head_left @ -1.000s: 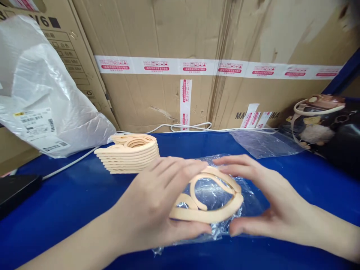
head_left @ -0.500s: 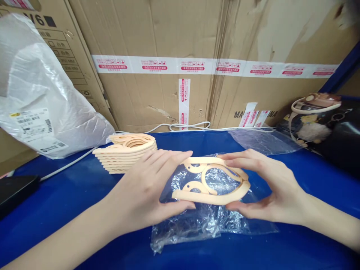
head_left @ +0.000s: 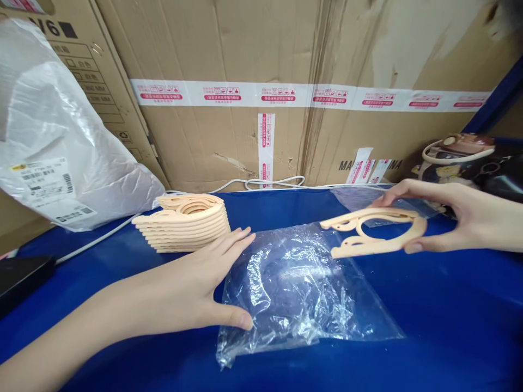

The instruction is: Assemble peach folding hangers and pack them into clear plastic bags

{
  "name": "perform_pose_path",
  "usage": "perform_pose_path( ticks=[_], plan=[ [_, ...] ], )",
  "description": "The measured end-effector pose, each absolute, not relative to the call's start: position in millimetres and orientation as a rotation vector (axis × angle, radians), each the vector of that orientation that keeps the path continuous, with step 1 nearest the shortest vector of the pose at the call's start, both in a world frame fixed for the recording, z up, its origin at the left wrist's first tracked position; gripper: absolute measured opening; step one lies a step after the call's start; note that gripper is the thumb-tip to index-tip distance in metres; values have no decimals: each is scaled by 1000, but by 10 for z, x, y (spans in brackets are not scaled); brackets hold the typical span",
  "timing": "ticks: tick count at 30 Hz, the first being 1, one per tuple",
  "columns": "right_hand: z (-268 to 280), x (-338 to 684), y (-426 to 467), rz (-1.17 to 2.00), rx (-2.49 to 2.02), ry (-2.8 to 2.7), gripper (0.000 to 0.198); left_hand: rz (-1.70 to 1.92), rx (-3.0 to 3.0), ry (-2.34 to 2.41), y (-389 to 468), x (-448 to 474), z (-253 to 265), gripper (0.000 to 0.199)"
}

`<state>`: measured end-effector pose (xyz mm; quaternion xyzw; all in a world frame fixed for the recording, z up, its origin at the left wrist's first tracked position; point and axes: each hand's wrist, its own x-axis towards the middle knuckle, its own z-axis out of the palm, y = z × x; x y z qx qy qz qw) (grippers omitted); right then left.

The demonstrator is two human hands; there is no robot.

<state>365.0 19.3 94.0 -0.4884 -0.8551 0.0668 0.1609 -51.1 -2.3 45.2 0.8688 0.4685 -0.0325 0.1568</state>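
My right hand (head_left: 445, 215) grips a cream plastic folding hanger (head_left: 379, 247) by its rounded end, thumb below and fingers above. The hanger's two folded arms point left, over the right part of a clear plastic bag (head_left: 294, 288). The bag lies flat and wrinkled on the blue surface. My left hand (head_left: 212, 283) is open, thumb and fingers spread, at the bag's left edge; its thumb lies over the bag. Just behind the left fingers stands a neat stack of matching folded hangers (head_left: 188, 226).
Tall cardboard boxes (head_left: 229, 49) form a wall at the back. A white parcel bag (head_left: 77, 152) leans at the left, above a black object (head_left: 24, 280). A white cable (head_left: 278, 185) runs along the back. At the right are another clear bag (head_left: 351, 198) and a brown-lidded bottle (head_left: 461, 147).
My left hand has let go of the hanger and moved slightly left and down. My right hand has carried the hanger right and up, uncovering the clear bag.
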Motion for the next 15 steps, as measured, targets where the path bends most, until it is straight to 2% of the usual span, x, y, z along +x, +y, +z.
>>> perform_pose_path(
  ticks=[8,15],
  plan=[
    [753,3543,207,379,-1468,-2608,49,-188,2403,1318,3,-488,426,115],
    [693,3547,211,138,-1409,-2367,52,-195,2360,1304,25,-486,438,117]
  ],
)
